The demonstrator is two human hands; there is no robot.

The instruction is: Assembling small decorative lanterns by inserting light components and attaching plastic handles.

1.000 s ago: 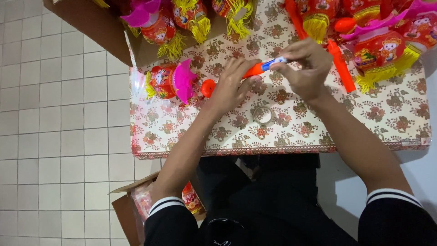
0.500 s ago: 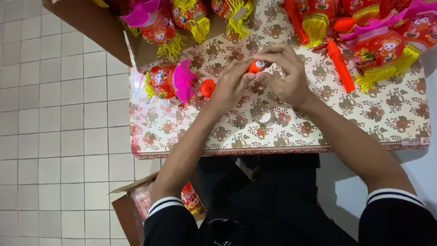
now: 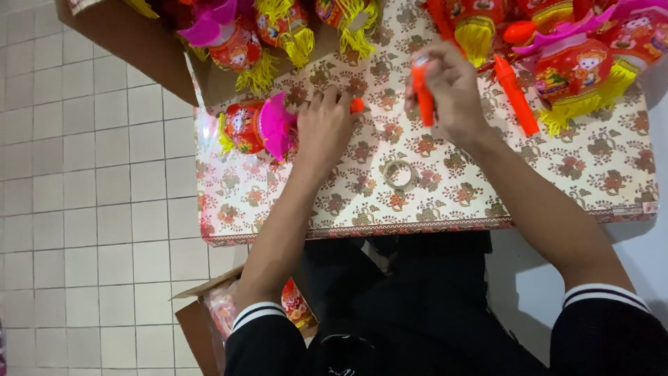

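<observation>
My right hand [image 3: 456, 94] is closed around a short orange stick-shaped handle [image 3: 422, 94], held upright above the floral-covered table [image 3: 417, 209]. My left hand [image 3: 323, 125] rests on the table against a red toy lantern with a pink frill [image 3: 254, 127] and touches a small orange cap [image 3: 356, 105] beside it. Whether the left fingers grip the lantern cannot be made out. A roll of clear tape [image 3: 399, 173] lies on the table between my forearms.
More red lanterns with yellow tassels [image 3: 581, 69] crowd the far side of the table, and a loose orange handle [image 3: 516, 94] lies among them. An open brown cardboard box [image 3: 132, 49] sits at the far left. Another box with lanterns [image 3: 216, 320] stands on the tiled floor.
My hands were together working on the orange handle. They have separated: the right lifted the handle to the right, the left moved to the lantern.
</observation>
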